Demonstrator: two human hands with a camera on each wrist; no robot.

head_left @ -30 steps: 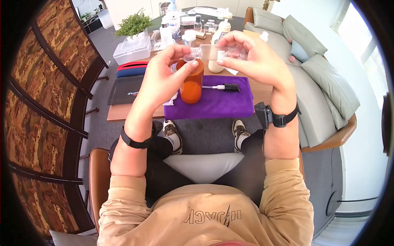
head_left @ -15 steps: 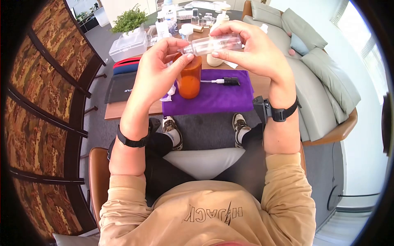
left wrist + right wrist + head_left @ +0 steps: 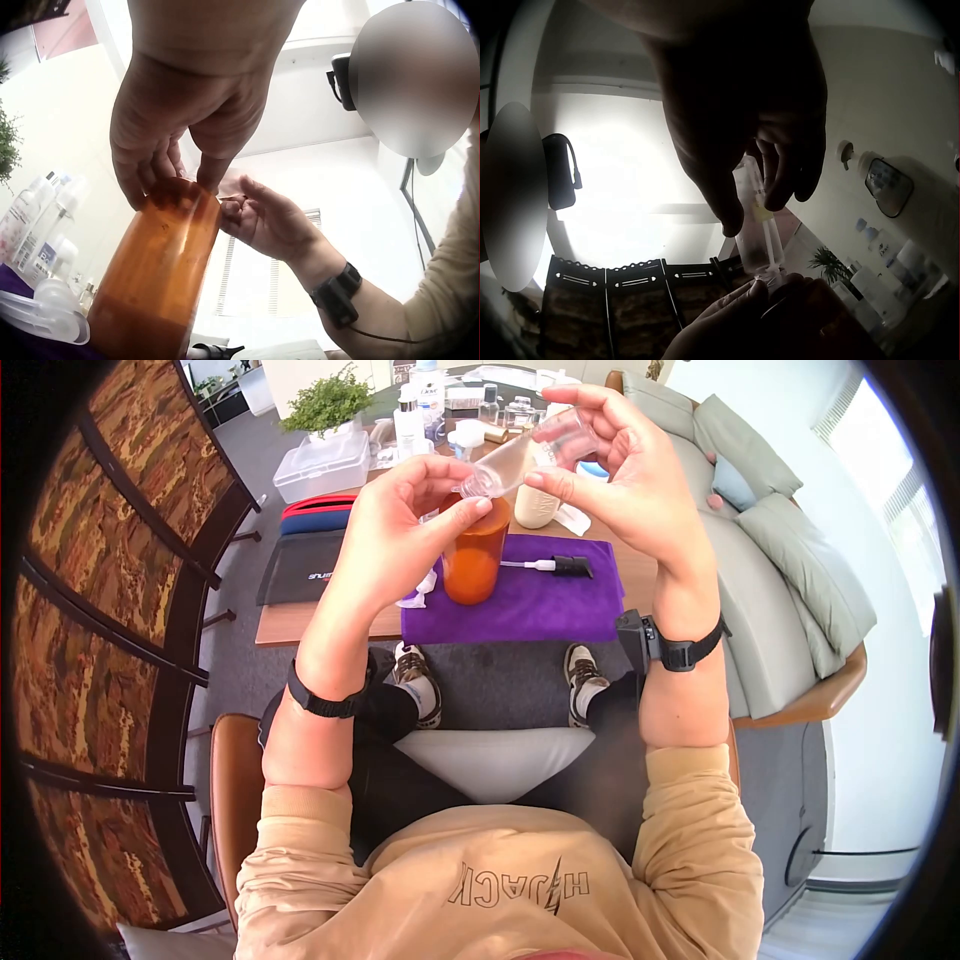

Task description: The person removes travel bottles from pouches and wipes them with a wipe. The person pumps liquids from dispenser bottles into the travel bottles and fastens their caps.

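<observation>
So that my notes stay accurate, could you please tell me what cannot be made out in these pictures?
- Orange container's rim: head view, partly hidden by the left hand.
- Its base: left wrist view, cut off by the bottom edge.
- Part of the cream bottle: head view, behind the right hand and clear bottle.
- Clear bottle's label print: head view, too small.
</observation>
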